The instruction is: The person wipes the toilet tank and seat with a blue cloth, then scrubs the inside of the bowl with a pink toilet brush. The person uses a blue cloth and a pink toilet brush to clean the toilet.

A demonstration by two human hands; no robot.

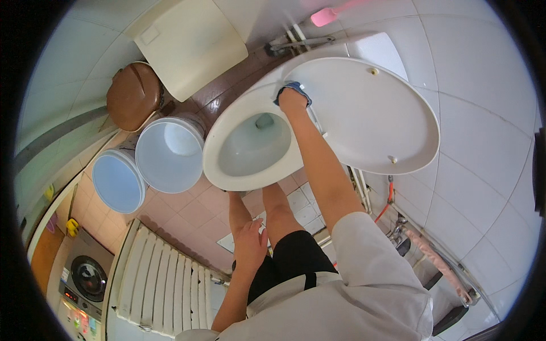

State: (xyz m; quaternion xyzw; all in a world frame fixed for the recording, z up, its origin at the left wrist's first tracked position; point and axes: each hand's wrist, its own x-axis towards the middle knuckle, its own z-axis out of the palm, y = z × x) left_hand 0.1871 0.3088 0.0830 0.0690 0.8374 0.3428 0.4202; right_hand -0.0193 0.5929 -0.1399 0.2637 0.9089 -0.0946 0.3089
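Before me is a toilet bowl with its seat ring lying flat and its oval white lid raised against the back. My right hand is pressing a dark blue cloth on the rear of the seat ring, close to the lid's hinges. Most of the fingers are hidden by the cloth. A little water lies in the bowl. My left hand holds nothing; it is held low by my left knee, fingers spread, and whether it touches the leg I cannot tell.
Two white plastic buckets and a brown lidded bin stand left of the toilet. A cream panel leans behind. A radiator and a washing machine are lower left; pipes and a red hose run at right.
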